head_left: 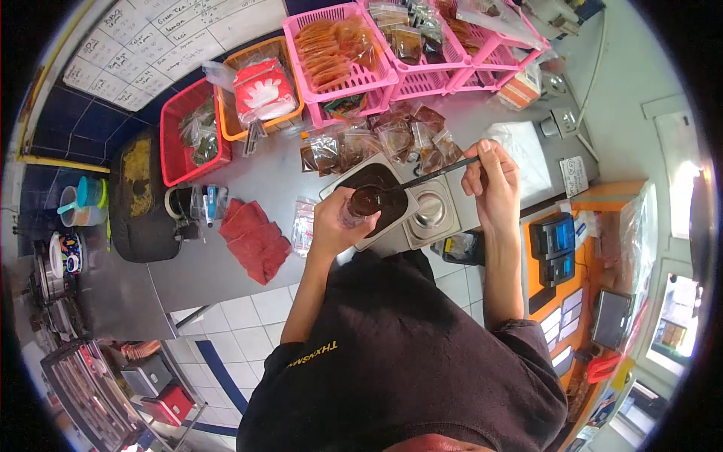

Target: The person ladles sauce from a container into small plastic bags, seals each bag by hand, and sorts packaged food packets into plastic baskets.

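Observation:
My left hand (337, 228) is closed around a small clear plastic bag (351, 217) with dark sauce at its mouth, above a rectangular steel food pan (410, 202). Dark brown sauce (385, 178) lies in the pan. In the fingers of my right hand (493, 181) is the long dark handle of a spoon (440, 172), which slants down to the left. The spoon's head is at the bag's mouth; sauce hides its exact shape. Beside the pan sits a steel lid (429, 209), touching or nearly touching it.
Several filled sauce bags (395, 139) lie behind the pan. Pink baskets (331, 56), an orange basket (260, 87) and a red basket (196, 132) line the back. A red cloth (254, 239) is at left, a white plastic sheet (520, 162) at right.

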{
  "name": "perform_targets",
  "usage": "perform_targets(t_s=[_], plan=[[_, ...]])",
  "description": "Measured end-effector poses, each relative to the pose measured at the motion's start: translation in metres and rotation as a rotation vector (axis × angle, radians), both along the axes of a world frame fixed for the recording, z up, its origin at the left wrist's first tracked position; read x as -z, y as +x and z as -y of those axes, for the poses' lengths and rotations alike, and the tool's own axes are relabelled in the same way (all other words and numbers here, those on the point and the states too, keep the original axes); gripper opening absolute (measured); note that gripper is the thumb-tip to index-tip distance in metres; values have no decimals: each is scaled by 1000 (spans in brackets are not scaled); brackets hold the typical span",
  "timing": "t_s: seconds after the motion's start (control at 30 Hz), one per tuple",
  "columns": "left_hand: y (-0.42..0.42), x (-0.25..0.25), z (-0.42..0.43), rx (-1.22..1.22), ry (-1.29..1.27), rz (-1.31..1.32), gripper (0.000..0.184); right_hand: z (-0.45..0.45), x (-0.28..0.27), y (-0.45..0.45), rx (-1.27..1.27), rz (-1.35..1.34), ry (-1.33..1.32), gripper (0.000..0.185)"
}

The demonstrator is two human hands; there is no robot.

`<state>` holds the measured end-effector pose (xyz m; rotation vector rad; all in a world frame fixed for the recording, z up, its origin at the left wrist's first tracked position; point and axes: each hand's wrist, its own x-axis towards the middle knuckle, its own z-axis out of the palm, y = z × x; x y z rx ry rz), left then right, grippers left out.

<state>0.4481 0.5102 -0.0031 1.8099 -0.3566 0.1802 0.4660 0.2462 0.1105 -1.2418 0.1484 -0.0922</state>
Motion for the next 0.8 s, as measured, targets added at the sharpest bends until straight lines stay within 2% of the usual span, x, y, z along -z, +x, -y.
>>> perform_targets(t_s=[0.1,0.27,0.37,0.5,0.8], plan=[[1,5,0,-9,9,59,32,-3,-8,-3,-9,36,-39,32],[1,2,4,-4,-102,0,30,-3,-18,-9,-12,106,-103,32],[0,2,2,7,-46,-20,30,-3,-23,-11,-26,157,-135,32],[1,-2,3,13,-43,30,30,-2,-29,-15,-34,180,-170,32],[2,1,3,-3,-78,-45,29,-2,-40,-23,-32,274,-241,31]])
